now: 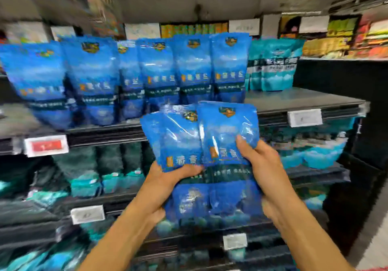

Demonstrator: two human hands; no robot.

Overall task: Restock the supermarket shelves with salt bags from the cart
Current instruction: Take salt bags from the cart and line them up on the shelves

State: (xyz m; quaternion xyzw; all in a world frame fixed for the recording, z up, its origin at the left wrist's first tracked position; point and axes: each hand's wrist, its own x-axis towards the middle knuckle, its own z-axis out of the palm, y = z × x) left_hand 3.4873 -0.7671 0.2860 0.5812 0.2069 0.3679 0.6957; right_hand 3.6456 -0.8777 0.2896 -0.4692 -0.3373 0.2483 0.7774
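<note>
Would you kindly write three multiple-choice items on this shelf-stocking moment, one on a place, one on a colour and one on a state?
1. Where do the teal bags stand on the shelf?
A. Right of the blue row
B. Left of the blue row
C. In front of the blue row

2. What colour are the held salt bags?
A. Red
B. Blue
C. White

3. How are the held bags supported?
A. Lying on the floor
B. By one hand
C. By both hands

Answers: 1 A, the teal bags stand right of the blue shelf row. 2 B, their fronts are blue. 3 C, the left hand and right hand both grip them.
</note>
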